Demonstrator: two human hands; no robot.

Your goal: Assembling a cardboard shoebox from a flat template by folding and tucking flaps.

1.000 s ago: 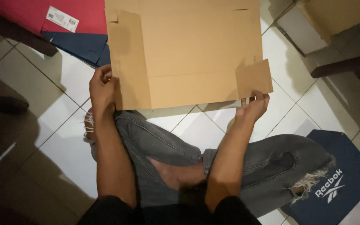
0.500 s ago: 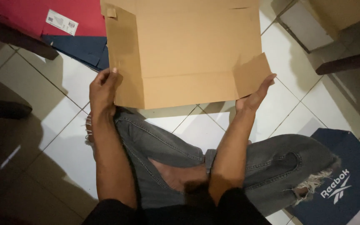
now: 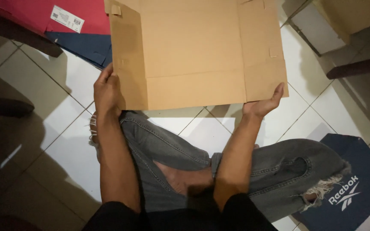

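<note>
A flat, unfolded brown cardboard box blank [image 3: 193,51] with creased flaps is held up over the white tiled floor in front of me. My left hand [image 3: 106,92] grips its lower left edge, thumb on top. My right hand [image 3: 263,103] supports the lower right corner flap from underneath, fingers spread along the edge. I sit cross-legged in grey ripped jeans [image 3: 253,175], with a bare foot [image 3: 185,179] between my arms.
A red flat box with a white label [image 3: 35,13] and a dark blue sheet [image 3: 86,45] lie at the upper left. A dark blue box lid [image 3: 356,192] lies at the lower right. Dark furniture legs [image 3: 358,66] and another cardboard box [image 3: 356,13] stand at the upper right.
The right corner flap, bent outward a second ago, now lies flat with the sheet. My right hand slid from pinching below it to cupping its lower edge. The left hand kept its grip.
</note>
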